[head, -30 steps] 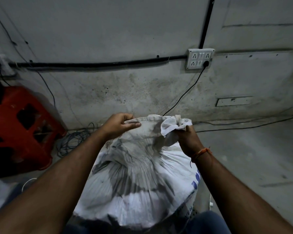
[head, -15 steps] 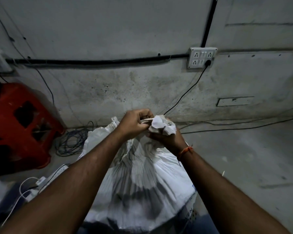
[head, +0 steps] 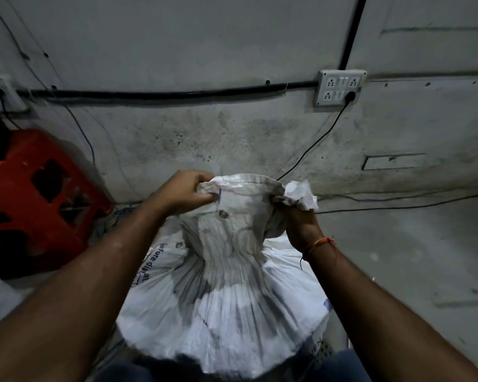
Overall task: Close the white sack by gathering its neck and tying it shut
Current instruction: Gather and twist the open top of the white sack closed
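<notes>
A full white woven sack [head: 226, 321] with blue printing stands on the floor between my arms. Its neck [head: 232, 230] is drawn upward, pleated and spread flat between my hands. My left hand [head: 182, 193] pinches the left end of the hemmed top edge. My right hand [head: 298, 224] grips a bunched wad of the rim at the right end. Metal eyelets show on the neck fabric.
A red plastic stool [head: 36, 199] lies tipped at the left against the grey wall. A coil of cables [head: 108, 224] sits beside it. A socket board [head: 340, 86] with a plugged black cord hangs on the wall, and cords run along the concrete floor at right.
Half a second ago my hands were together at the gathered rim. They have moved apart, stretching the neck's top edge flat between them.
</notes>
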{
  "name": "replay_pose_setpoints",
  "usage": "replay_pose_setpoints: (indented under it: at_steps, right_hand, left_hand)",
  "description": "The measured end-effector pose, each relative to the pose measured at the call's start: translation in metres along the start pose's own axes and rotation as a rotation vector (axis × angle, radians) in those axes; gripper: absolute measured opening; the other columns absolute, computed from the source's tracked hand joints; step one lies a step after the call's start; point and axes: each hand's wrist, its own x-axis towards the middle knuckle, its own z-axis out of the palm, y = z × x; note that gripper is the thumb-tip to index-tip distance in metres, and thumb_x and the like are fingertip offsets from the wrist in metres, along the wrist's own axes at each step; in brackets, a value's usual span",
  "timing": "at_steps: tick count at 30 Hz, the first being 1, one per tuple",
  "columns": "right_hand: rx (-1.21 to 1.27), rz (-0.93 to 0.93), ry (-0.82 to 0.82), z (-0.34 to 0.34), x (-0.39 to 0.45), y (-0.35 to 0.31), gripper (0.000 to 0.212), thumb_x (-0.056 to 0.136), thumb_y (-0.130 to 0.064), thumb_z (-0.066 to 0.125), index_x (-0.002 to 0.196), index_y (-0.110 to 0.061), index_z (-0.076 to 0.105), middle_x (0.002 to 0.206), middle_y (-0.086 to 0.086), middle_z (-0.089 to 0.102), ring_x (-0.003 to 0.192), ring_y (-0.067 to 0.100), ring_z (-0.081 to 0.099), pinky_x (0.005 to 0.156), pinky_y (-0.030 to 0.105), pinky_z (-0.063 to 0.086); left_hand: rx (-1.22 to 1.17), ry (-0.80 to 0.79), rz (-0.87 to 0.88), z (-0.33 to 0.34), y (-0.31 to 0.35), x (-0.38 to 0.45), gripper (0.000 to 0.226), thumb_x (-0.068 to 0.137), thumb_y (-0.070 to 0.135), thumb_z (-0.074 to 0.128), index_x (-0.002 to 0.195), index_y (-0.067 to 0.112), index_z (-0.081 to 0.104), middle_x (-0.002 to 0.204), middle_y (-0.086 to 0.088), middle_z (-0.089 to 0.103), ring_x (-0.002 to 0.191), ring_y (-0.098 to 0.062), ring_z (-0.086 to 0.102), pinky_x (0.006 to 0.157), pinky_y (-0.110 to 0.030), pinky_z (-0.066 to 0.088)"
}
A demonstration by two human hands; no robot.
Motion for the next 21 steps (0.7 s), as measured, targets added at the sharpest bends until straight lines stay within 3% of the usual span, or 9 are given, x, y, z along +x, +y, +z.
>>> replay_pose_setpoints:
  at_steps: [2,5,7,10,14,16,18,21]
  right_hand:
    - [0.009,0.018,-0.005,0.001,0.002,0.001,0.039,0.087,0.015,0.059,0.07,-0.016,0.074,0.066,-0.009,0.074,0.07,0.004,0.068,0.08,0.024,0.052]
    - [-0.096,-0.001,-0.102,0.014,-0.001,-0.002,0.011,0.085,0.002,0.073,0.086,-0.008,0.071,0.09,0.011,0.072,0.09,0.026,0.066,0.093,0.044,0.053]
    - [-0.188,-0.064,-0.218,0.022,-0.002,-0.001,0.026,0.078,-0.004,0.082,0.102,-0.005,0.072,0.103,0.018,0.073,0.097,0.028,0.067,0.096,0.049,0.054]
    - [-0.367,-0.148,-0.357,0.036,-0.001,-0.001,0.062,0.069,-0.006,0.089,0.125,-0.005,0.062,0.123,0.017,0.07,0.11,0.022,0.065,0.101,0.04,0.053]
    - [-0.347,-0.217,-0.353,0.052,0.002,-0.006,0.026,0.075,0.005,0.081,0.099,0.005,0.072,0.098,0.009,0.076,0.092,0.018,0.07,0.092,0.036,0.055]
    - [-0.3,-0.247,-0.37,0.052,0.004,-0.008,0.013,0.076,0.009,0.077,0.085,0.0,0.076,0.088,-0.002,0.079,0.086,0.01,0.073,0.088,0.027,0.056]
    - [-0.289,-0.227,-0.362,0.052,0.005,-0.009,0.025,0.074,0.009,0.077,0.08,-0.015,0.078,0.082,-0.008,0.079,0.081,0.001,0.073,0.085,0.023,0.055]
    - [-0.227,-0.153,-0.262,0.044,0.007,0.001,0.024,0.074,0.01,0.077,0.086,-0.011,0.074,0.084,-0.008,0.078,0.08,0.0,0.071,0.087,0.026,0.053]
  left_hand:
    - [-0.076,0.01,-0.013,0.0,-0.002,0.0,0.028,0.088,0.031,0.076,0.111,0.015,0.075,0.107,-0.007,0.078,0.096,-0.017,0.07,0.091,-0.041,0.055]
    - [-0.121,0.097,0.039,0.008,0.005,0.004,0.019,0.097,0.027,0.066,0.099,0.009,0.067,0.092,-0.008,0.072,0.085,-0.023,0.065,0.078,-0.038,0.049]
    - [-0.12,0.129,0.078,0.013,0.017,0.006,0.021,0.099,0.025,0.064,0.086,0.01,0.058,0.079,-0.005,0.062,0.074,-0.019,0.055,0.069,-0.034,0.04]
    - [-0.057,0.103,0.158,0.017,0.037,0.012,0.015,0.097,0.02,0.065,0.085,0.014,0.057,0.077,-0.002,0.06,0.075,-0.023,0.059,0.069,-0.036,0.041]
    - [-0.105,0.114,0.157,0.016,0.048,0.018,0.026,0.088,0.029,0.061,0.087,0.003,0.063,0.079,-0.016,0.066,0.08,-0.032,0.066,0.075,-0.043,0.048]
    - [-0.18,0.119,0.154,0.017,0.045,0.019,0.027,0.089,0.03,0.067,0.091,0.003,0.066,0.084,-0.017,0.07,0.084,-0.033,0.067,0.078,-0.043,0.05]
    - [-0.243,0.087,0.13,0.018,0.035,0.017,0.026,0.091,0.033,0.073,0.105,0.012,0.067,0.095,-0.006,0.073,0.089,-0.025,0.068,0.08,-0.035,0.052]
    - [-0.172,0.01,0.11,0.012,0.011,0.008,0.046,0.084,0.046,0.076,0.122,0.023,0.064,0.109,0.008,0.07,0.096,-0.005,0.064,0.08,-0.02,0.048]
